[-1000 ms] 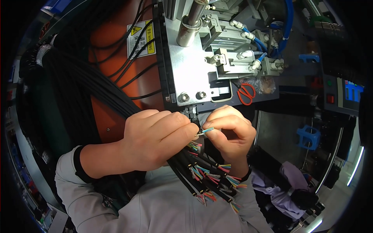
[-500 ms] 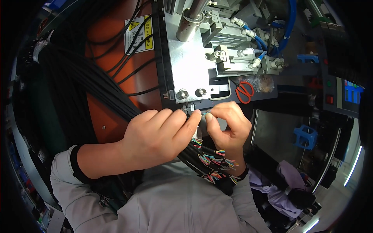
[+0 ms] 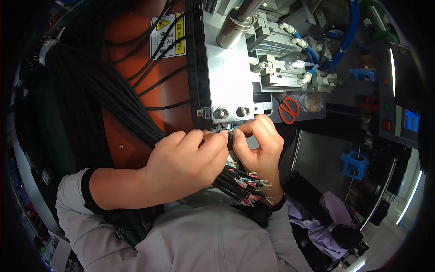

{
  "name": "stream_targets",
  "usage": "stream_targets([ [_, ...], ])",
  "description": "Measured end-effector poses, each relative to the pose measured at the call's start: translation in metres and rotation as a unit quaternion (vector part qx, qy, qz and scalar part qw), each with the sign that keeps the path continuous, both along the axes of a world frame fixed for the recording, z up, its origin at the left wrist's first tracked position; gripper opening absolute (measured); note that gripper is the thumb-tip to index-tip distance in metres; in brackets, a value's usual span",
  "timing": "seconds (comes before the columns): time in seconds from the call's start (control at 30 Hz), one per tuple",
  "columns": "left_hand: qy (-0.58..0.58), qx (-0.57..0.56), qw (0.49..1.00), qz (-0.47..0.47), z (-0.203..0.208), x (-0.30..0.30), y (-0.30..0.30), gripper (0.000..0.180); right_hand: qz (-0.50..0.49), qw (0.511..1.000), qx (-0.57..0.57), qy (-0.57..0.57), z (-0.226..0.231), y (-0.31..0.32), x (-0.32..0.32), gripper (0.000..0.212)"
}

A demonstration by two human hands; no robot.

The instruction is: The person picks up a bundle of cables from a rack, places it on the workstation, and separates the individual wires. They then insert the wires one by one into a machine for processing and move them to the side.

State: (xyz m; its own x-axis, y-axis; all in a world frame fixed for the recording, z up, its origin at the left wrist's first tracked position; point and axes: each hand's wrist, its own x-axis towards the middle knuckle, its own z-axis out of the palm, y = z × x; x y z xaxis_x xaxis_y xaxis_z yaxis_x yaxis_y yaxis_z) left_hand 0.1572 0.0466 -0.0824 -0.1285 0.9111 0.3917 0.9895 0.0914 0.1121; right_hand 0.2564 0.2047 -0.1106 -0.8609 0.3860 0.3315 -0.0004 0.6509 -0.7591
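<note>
Near the metal plate's edge, hands pinched on wires, open room rightward.

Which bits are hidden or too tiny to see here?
In the head view:
Black cables: middle hidden under the left hand.
Blue wire: ends too small, partly covered by the right hand.
Metal pole: top cut off by the upper edge.
Screen: too small to read.

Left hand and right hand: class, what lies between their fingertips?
Thin wires, one bluish, show between the left hand and right hand in the head view; finer detail is too small to tell.
</note>
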Motion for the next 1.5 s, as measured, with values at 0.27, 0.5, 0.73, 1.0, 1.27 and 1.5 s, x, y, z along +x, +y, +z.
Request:
stream_targets([
  [0.27,0.021,-0.015,1.0,0.017,0.001,-0.001,0.006,0.006,-0.031,0.999,-0.033,0.021,-0.007,-0.003,-0.004,0.011],
  [0.5,0.003,-0.026,1.0,0.01,0.003,-0.002,0.007,0.032,-0.016,0.996,0.013,0.088,-0.02,0.001,-0.003,0.012],
  [0.73,0.024,-0.02,0.999,0.027,0.004,0.0,0.005,0.006,0.04,0.99,0.075,0.112,-0.018,0.01,-0.002,0.015],
  [1.0,0.023,-0.004,0.999,0.033,0.0,-0.003,0.009,0.007,-0.014,0.996,-0.031,0.078,-0.026,-0.001,-0.001,0.013],
  [1.27,0.019,-0.003,0.999,0.045,0.0,-0.003,0.009,0.009,-0.051,0.99,-0.13,0.023,-0.014,-0.003,-0.003,0.009],
  [1.5,0.018,-0.024,0.998,0.05,0.005,-0.002,0.001,0.023,-0.017,0.998,0.001,0.057,-0.004,-0.003,-0.003,0.008],
])
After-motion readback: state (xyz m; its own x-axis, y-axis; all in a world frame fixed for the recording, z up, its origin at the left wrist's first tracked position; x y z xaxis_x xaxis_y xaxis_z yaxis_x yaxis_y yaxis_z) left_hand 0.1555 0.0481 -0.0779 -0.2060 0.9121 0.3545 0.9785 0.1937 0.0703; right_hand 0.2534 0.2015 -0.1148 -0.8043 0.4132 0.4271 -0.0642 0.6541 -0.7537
